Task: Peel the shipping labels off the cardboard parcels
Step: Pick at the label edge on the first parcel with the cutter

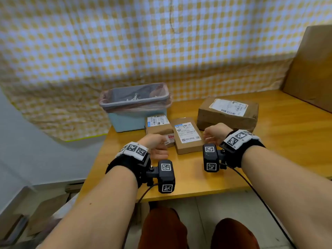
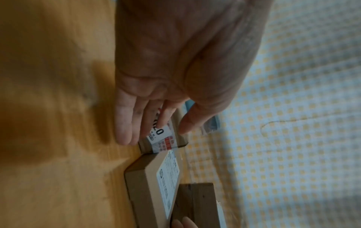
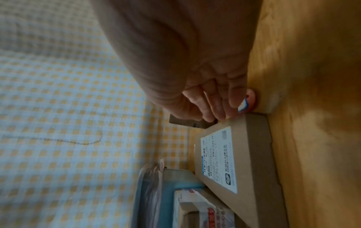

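Note:
Three cardboard parcels lie on the wooden table (image 1: 224, 169). The small parcel (image 1: 159, 129) carries one white label (image 1: 157, 120) on top and another (image 2: 163, 138) on its near side. My left hand (image 1: 158, 146) reaches that side with straight fingers (image 2: 125, 123) and thumb apart, holding nothing. The flat middle parcel (image 1: 187, 148) bears a blue-topped label (image 1: 187, 132). My right hand (image 1: 211, 138) hangs at its right edge, fingers (image 3: 215, 108) loosely bent against the corner. A small blue-and-white scrap (image 3: 244, 106) shows by the little finger. The large parcel (image 1: 226, 121) has a wrinkled label (image 1: 229, 106).
A light-blue bin (image 1: 125, 121) lined with a pink bag stands behind the small parcel. A big cardboard box (image 1: 310, 72) fills the table's far right corner. A checked cloth (image 1: 161, 51) hangs behind. The table's front edge runs just below my wrists.

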